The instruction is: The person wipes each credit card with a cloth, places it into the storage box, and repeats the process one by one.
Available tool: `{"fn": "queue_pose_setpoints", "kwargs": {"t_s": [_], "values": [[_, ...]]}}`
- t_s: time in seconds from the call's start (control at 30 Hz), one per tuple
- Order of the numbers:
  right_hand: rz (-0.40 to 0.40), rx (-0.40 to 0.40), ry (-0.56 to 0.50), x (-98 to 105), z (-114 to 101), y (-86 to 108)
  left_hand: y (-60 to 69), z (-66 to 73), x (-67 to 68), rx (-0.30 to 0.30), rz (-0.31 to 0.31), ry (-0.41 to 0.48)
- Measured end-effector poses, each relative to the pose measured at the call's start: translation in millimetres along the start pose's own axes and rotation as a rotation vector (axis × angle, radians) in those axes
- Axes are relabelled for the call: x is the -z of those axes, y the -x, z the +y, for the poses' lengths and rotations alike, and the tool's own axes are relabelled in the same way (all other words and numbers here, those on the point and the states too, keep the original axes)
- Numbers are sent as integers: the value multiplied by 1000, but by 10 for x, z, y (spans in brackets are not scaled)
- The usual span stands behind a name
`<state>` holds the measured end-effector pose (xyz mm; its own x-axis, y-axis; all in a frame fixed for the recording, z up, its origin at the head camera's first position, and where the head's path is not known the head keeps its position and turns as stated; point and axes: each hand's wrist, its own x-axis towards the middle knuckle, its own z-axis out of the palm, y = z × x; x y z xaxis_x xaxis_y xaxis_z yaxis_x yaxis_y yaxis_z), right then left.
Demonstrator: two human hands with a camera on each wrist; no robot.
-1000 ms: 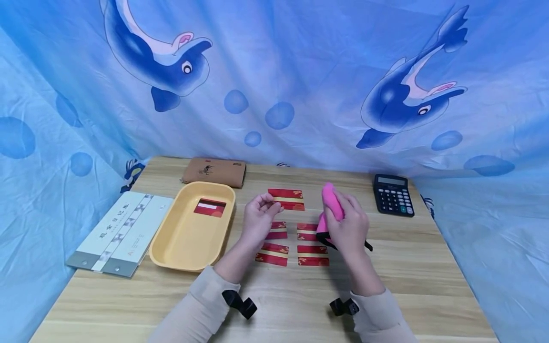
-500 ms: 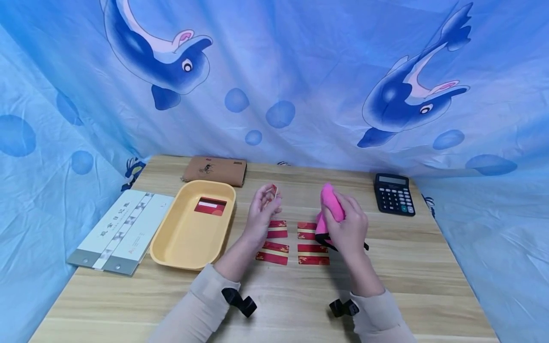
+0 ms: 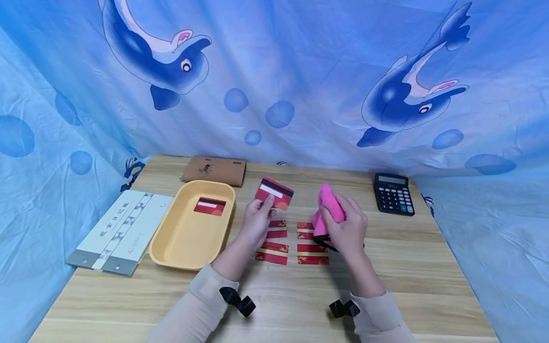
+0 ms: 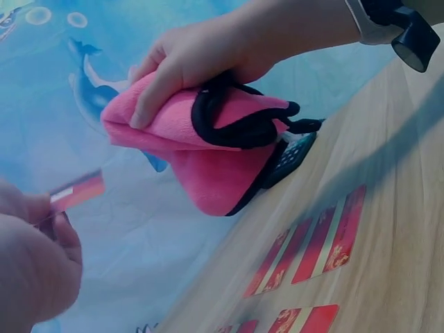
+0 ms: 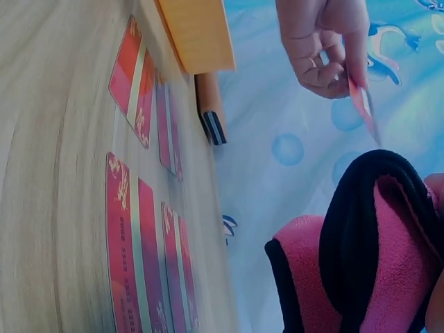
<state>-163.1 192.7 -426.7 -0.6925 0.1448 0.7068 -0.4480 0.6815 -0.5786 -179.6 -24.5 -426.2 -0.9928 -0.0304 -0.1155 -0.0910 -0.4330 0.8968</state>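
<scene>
My left hand (image 3: 256,223) pinches a red bank card (image 3: 280,200) between thumb and fingers, raised above the table. The card's back, with a dark magnetic stripe and a white strip, faces me in the head view. My right hand (image 3: 349,224) grips a folded pink cloth (image 4: 201,139) with black edging, held up to the right of the card and apart from it. Below the hands, several red cards (image 3: 313,255) with gold bands lie face up on the table. Another red card (image 3: 209,206) lies stripe side up inside the yellow tray (image 3: 188,238).
A brown wallet (image 3: 216,171) lies behind the tray. On the far left is a white and grey ledger book (image 3: 122,233). A black calculator (image 3: 393,194) sits at the back right. A blue dolphin-print curtain (image 3: 279,71) hangs behind the wooden table (image 3: 407,286).
My left hand has lifted the rear card off the table and turned it over, so its striped back now shows. My right hand, with the pink cloth, has barely moved.
</scene>
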Motion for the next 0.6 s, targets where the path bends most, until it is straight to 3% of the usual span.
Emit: {"fn": "queue_pose_setpoints", "kwargs": {"t_s": [0.13,0.23,0.4,0.6], "values": [[-21,21,-42,-21,-52,17,-20,-42,8,-46,72,20],[-43,30,-75,-31,-107,37,-28,-58,6,-39,110,98],[-88,49,-106,-38,-184,62,-8,-85,-1,-11,95,131],[-122,62,-106,-57,-247,68,36,-111,-37,-32,61,121]]}}
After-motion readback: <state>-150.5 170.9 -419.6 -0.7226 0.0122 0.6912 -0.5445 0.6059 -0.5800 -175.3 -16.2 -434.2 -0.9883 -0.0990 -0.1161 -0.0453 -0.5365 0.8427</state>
